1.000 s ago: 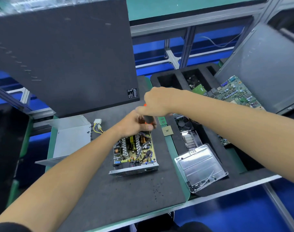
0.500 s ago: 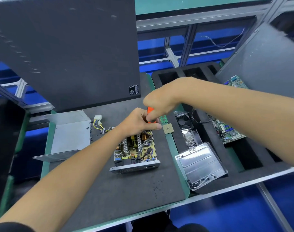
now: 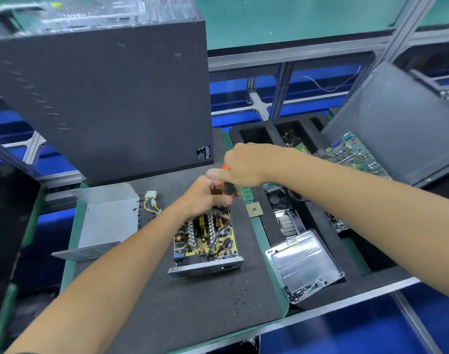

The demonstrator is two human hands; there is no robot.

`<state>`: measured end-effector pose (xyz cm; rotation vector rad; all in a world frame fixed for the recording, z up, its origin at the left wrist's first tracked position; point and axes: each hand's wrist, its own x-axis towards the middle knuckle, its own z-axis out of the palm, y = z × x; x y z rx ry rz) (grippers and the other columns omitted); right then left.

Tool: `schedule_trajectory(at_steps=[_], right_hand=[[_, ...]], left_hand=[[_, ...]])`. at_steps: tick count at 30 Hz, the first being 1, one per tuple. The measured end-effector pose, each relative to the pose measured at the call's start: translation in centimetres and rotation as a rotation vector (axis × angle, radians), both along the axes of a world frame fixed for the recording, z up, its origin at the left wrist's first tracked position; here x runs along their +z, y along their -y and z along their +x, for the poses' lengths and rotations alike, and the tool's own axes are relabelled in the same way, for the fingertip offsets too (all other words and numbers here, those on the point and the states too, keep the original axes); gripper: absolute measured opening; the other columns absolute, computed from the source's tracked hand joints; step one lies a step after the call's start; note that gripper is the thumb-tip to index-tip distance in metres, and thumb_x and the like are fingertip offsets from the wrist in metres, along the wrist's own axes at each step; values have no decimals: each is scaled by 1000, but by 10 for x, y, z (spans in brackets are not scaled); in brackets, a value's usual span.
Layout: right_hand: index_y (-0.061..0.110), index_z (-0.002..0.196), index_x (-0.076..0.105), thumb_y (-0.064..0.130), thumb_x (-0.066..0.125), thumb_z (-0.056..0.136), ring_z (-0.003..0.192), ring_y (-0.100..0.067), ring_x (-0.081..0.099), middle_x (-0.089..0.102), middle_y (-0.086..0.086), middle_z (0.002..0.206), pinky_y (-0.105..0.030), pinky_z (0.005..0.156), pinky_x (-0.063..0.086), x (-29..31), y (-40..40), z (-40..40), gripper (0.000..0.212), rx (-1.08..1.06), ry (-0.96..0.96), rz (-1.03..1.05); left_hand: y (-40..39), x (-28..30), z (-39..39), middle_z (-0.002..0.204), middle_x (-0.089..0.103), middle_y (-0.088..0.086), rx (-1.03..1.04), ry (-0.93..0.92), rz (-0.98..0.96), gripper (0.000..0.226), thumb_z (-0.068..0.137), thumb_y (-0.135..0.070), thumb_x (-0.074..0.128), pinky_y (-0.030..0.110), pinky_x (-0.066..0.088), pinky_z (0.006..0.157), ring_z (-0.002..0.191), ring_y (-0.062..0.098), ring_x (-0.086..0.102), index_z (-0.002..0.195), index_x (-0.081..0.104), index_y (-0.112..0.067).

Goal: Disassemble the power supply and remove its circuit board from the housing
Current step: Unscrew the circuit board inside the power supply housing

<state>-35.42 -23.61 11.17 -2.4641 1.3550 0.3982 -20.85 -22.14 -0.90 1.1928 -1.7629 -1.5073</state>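
Observation:
The open power supply (image 3: 205,241) lies on the dark mat, its yellow circuit board (image 3: 226,237) exposed inside the metal housing (image 3: 205,269). My right hand (image 3: 246,164) grips an orange and black screwdriver (image 3: 227,180) held upright over the unit's far edge. My left hand (image 3: 205,195) is curled around the screwdriver's lower part at that far edge. The tip is hidden by my fingers. The removed grey metal cover (image 3: 108,221) lies to the left, with a yellow wired connector (image 3: 152,200) beside it.
A big dark computer case panel (image 3: 103,93) stands behind the mat. To the right are a CPU chip (image 3: 254,209), a clear box with screws (image 3: 305,264), a fan and heatsink (image 3: 282,213), a green motherboard (image 3: 353,154) and a grey panel (image 3: 402,123). Loose screws (image 3: 240,297) lie near the mat's front.
My right hand has shifted slightly on the screwdriver handle above the power supply's far edge. My left hand stays at the shaft. The view has tilted a little.

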Motion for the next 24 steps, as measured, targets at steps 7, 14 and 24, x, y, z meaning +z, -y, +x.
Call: schedule_trajectory(at_steps=[7,14,24], right_hand=[[12,96,50,18,59,90,65,-18,54,56,-6,91,-30,50,36,-1,0,10,13,232,-212,20],[21,115,34,35,62,87,69,-27,54,34,-5,102,-38,58,44,1,-9,12,41,164,-143,54],[22,102,27,9,58,87,70,-25,54,40,-5,105,-36,54,38,6,-11,10,38,212,-208,98]], left_hand=[[0,-1,3,82,73,-9,-28,-20,96,24,76,2,74,19,52,76,82,4,66,84,70,-20],[1,1,2,101,70,16,-20,26,69,23,75,-1,75,21,54,79,92,14,64,97,69,-1],[-1,5,11,82,68,-12,-101,53,81,20,80,1,68,23,50,74,78,7,61,92,67,-16]])
